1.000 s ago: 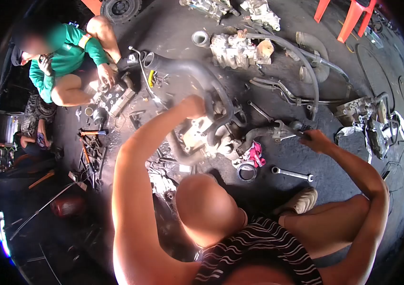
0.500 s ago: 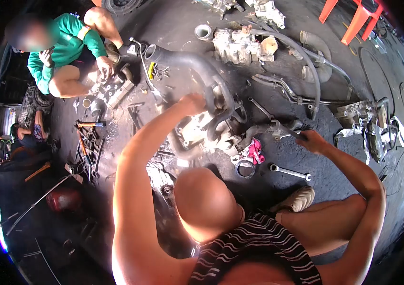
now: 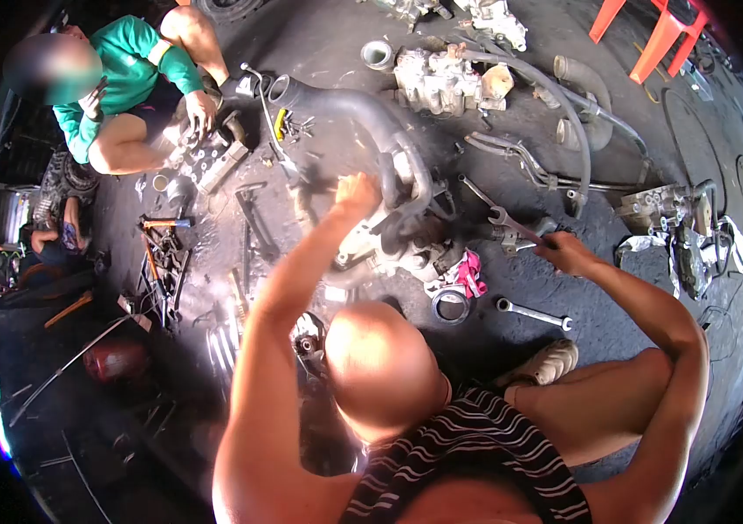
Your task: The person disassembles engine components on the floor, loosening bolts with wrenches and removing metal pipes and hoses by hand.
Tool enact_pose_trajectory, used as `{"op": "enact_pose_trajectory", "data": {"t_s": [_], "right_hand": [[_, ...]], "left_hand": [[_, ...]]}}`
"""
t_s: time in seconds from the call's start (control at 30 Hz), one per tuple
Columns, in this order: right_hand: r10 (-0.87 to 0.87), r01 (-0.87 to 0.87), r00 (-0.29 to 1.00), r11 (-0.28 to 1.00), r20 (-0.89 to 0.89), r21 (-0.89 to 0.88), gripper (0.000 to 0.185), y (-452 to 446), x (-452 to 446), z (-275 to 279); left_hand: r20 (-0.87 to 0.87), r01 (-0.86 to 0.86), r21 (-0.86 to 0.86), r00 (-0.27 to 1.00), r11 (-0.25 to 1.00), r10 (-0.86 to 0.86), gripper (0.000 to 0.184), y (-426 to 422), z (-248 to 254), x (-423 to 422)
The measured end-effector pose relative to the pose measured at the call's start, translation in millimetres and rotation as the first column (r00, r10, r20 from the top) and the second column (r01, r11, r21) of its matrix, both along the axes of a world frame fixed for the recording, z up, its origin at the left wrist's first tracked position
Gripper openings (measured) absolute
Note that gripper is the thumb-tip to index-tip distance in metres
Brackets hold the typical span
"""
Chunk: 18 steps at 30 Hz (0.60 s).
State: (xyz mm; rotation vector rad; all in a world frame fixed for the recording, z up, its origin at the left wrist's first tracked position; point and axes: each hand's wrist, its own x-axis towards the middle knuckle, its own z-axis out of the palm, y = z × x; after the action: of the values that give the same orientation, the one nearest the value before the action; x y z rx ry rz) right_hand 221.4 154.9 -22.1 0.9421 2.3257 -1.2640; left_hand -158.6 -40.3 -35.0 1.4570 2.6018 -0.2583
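My left hand (image 3: 357, 194) is closed at the upper left of a metal assembly (image 3: 406, 249) with thick grey hoses; what its fingers hold, if anything, is too small to tell. My right hand (image 3: 568, 253) is shut on the dark end of a wrench (image 3: 520, 229), whose open jaw points up and left. A large curved hose (image 3: 345, 103) rises behind the assembly. Beside it on the floor lie a metal ring (image 3: 451, 306), a pink cloth (image 3: 473, 276) and a second wrench (image 3: 535, 314). Another slim wrench (image 3: 476, 192) lies beyond the held one.
A person in green (image 3: 131, 70) crouches at the upper left over small metal parts (image 3: 206, 170). Hammers and other tools (image 3: 162, 262) lie on the left. Engine parts (image 3: 441, 80) are at the back, a red stool (image 3: 664, 44) at the upper right, another assembly (image 3: 668, 214) at the right.
My left forearm has shifted right, uncovering tools on the floor. The wrench in my right hand now shows its jaw, raised above the hose end. The other person's hand has moved slightly.
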Motion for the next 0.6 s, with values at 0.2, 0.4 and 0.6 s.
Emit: {"op": "enact_pose_trajectory", "data": {"t_s": [0.2,0.4,0.6], "right_hand": [[-0.022,0.023,0.999,0.999,0.023,-0.022,0.039,-4.5,4.1,-10.7],[-0.033,0.033,0.994,0.999,0.100,-0.004,0.042,-3.4,14.5,-4.6],[-0.071,0.073,0.992,0.997,0.101,-0.017,0.041,0.0,21.8,-9.6]], "left_hand": [[0.004,0.660,-0.409,0.692,0.630,-0.722,0.036,27.6,43.6,-30.2],[0.090,0.824,-0.250,0.543,0.509,-0.835,0.026,32.1,6.1,-63.8],[0.200,0.683,-0.258,0.730,0.684,-0.653,0.028,28.1,10.9,-56.1]]}}
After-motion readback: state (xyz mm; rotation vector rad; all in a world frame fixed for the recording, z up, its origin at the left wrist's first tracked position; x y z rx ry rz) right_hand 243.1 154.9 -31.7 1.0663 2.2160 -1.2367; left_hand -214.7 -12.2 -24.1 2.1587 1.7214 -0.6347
